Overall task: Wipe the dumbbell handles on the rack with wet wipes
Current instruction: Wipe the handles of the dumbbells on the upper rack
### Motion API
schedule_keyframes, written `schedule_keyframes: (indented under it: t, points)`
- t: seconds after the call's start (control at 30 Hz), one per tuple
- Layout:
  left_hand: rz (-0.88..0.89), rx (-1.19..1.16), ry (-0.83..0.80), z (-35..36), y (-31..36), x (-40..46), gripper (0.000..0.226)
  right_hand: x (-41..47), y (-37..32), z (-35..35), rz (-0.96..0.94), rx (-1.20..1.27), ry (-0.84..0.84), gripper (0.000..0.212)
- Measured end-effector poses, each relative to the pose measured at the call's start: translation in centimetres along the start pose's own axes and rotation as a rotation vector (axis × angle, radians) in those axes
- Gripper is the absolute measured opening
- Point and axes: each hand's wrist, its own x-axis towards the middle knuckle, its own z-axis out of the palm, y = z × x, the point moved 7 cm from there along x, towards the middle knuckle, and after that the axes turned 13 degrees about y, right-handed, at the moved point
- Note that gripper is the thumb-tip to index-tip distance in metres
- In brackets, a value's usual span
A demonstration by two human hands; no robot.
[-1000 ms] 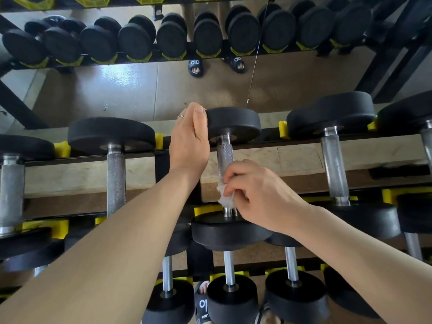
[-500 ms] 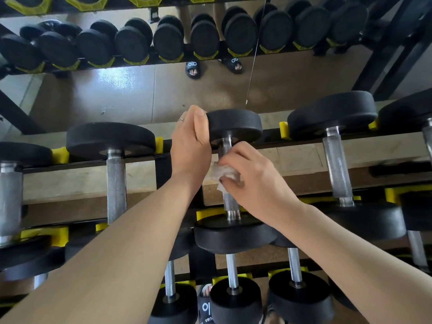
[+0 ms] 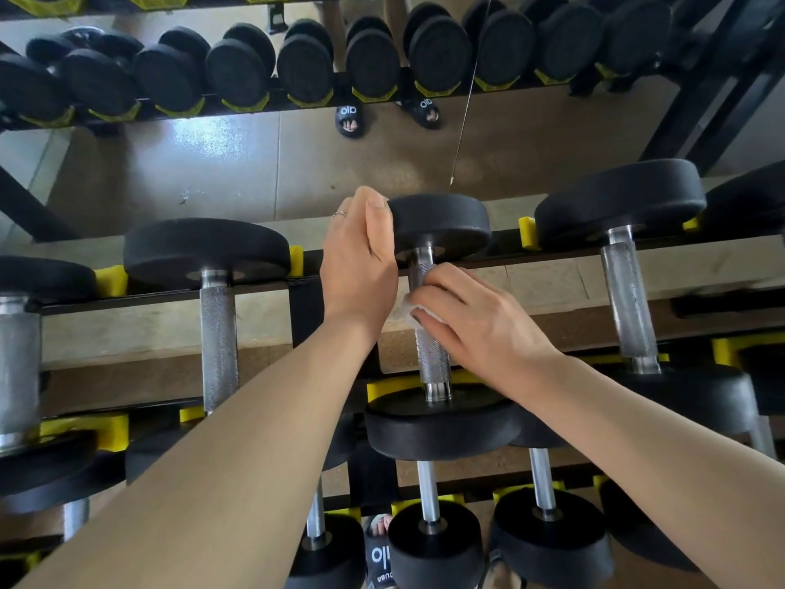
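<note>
While the left hand (image 3: 359,265) gripped the far black rubber head (image 3: 439,225), the right hand (image 3: 475,320) pinched a white wet wipe (image 3: 403,312) round the knurled steel handle (image 3: 431,350) mid-rack, wiping under way; the near end apparently remained.

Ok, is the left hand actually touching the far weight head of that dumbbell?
Touching. In the head view the left hand curls over the edge of the far weight head, thumb against its rim, with no gap showing.

a gym: tiered rack (image 3: 488,259) w/ yellow cradles, rows of black dumbbells (image 3: 439,325), mirror (image 3: 212,163) behind.
</note>
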Motion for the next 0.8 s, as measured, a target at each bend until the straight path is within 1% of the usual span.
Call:
schedule_keyframes:
  t: [0.23,0.33,0.43,0.5,0.57,0.7,0.77,0.8]
  points:
    - [0.002,0.019,-0.002,0.1,-0.2,0.2,0.033,0.7,0.5,0.8,0.084,-0.089,-0.031,0.023]
    - [-0.019,0.029,-0.004,0.1,0.0,0.1,0.036,0.6,0.7,0.6,0.144,-0.107,-0.013,0.025]
    - [-0.027,0.027,-0.009,0.1,0.0,0.1,0.038,-0.2,3.0,-1.2,0.371,-0.091,0.069,0.016]
    - [-0.02,0.027,-0.004,0.1,0.2,0.0,0.037,-1.4,4.7,-2.8,0.507,-0.085,0.129,0.017]
    - [-0.021,0.028,0.001,0.1,0.3,0.0,0.036,-2.5,5.8,-4.1,0.592,-0.071,0.171,0.017]
    - [0.009,0.065,0.005,0.0,0.4,-0.1,0.037,-4.2,7.8,-6.0,0.785,0.042,0.275,0.015]
    - [0.071,0.151,0.018,-0.3,1.2,-0.2,0.036,-4.7,8.5,-7.1,0.829,0.085,0.323,0.013]
    - [0.121,0.189,0.054,-0.7,1.9,-0.2,0.034,-4.9,8.7,-7.6,0.835,0.108,0.328,0.013]
